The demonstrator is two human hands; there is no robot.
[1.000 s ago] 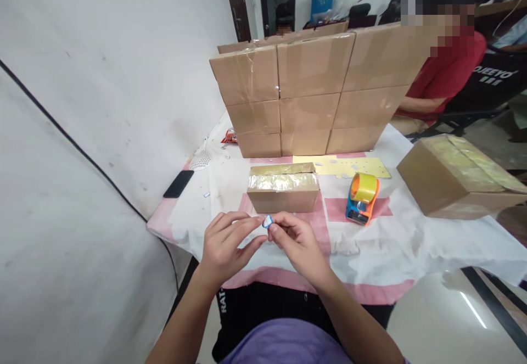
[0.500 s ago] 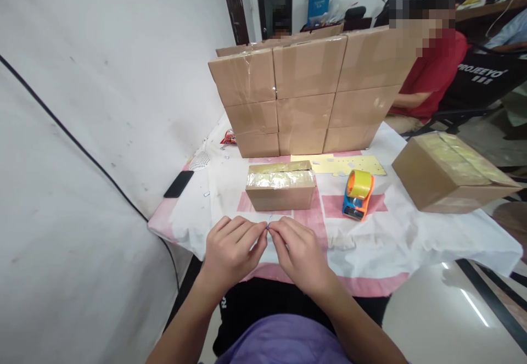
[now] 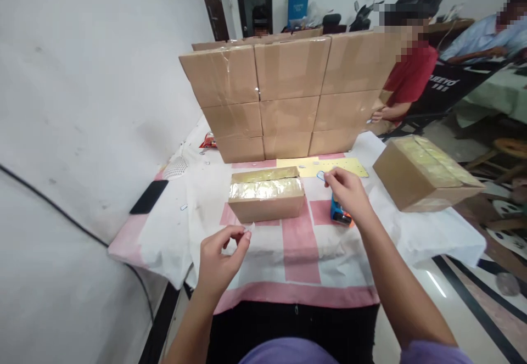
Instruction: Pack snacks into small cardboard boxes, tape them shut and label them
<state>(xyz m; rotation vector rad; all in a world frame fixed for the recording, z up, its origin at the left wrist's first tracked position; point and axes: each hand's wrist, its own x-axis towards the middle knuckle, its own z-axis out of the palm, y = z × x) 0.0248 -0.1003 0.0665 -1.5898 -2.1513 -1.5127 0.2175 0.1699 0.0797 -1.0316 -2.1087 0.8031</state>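
My left hand (image 3: 222,255), in front of the small cardboard box (image 3: 267,209), pinches a thin white scrap (image 3: 250,227) that looks like paper backing. Between the thumb and forefinger of my right hand (image 3: 349,192) is a small white sticker (image 3: 320,175) with a blue border, held out over the table to the right of that box. The box is upright, and shiny tape runs along its top. Below my right hand stands a blue and orange tape dispenser (image 3: 340,214), mostly covered by the hand and wrist.
Stacked cardboard boxes (image 3: 290,76) form a wall at the back. Before them lies a yellow sticker sheet (image 3: 349,167). Another taped box (image 3: 411,180) is on the right, a black phone (image 3: 149,196) on the left. A person in red (image 3: 415,76) sits beyond the stack.
My hands were together at a small item in front of the box. Now they are apart: the right has moved forward and right with the sticker, the left slightly left with the scrap.
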